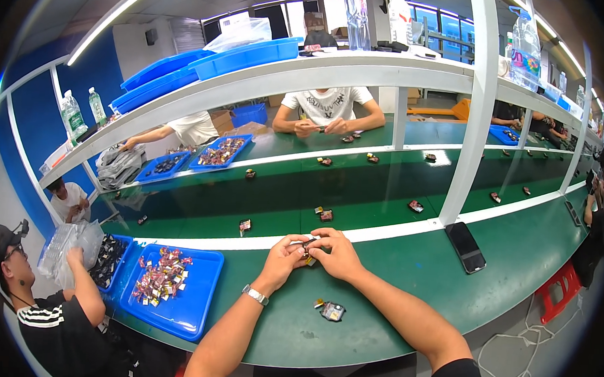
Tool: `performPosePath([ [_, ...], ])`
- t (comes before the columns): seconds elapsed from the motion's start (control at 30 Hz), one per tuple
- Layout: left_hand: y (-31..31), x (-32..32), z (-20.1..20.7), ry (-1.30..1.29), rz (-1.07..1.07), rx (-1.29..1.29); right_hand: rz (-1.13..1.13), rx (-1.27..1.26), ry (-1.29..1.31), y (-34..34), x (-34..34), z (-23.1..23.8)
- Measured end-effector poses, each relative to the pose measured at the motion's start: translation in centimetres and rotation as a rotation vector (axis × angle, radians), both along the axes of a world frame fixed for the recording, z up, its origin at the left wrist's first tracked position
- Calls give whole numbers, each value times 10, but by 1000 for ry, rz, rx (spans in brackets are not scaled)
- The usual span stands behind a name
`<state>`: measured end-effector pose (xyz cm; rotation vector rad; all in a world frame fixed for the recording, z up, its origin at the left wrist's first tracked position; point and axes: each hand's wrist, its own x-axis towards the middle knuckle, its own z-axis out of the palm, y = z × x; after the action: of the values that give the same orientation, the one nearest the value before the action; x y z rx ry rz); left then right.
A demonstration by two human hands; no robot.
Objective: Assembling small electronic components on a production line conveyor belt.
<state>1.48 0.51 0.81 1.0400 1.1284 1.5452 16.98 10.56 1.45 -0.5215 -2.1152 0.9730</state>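
Note:
Over the green bench [267, 337], both of my hands meet at a small dark electronic part with a yellow piece [309, 256]; fingers cover most of it. My left hand [285, 258], with a metal watch on the wrist, grips it from the left with bent fingers. From the other side, my right hand [338, 255] pinches it between thumb and fingertips. Nearer to me lies a similar small unit [332, 311] in a dark casing, a yellow piece at its left end. To the left of my forearm is a blue tray [205, 289] holding many small red-wired parts [163, 277].
A black phone [465, 247] lies right of my hands by a white upright post [474, 122]. Beyond the white rail, small units [326, 216] sit spaced along a green strip. A co-worker [57, 305] at left handles plastic bags beside a tray of black parts [109, 260].

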Motion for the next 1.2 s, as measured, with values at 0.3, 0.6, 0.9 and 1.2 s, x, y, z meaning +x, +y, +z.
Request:
performPosePath([
  [0.3,0,-2,-3,7,3,3,-49,195,3,-11,1,4],
  [0.6,1,-3,-5,6,4,19,-41,165,3,-8,-3,-4],
  [0.9,0,1,-1,45,19,-18,56,-269,-22,0,-5,-5],
  [1.2,1,0,-2,12,37,23,-49,224,45,-12,1,4],
])
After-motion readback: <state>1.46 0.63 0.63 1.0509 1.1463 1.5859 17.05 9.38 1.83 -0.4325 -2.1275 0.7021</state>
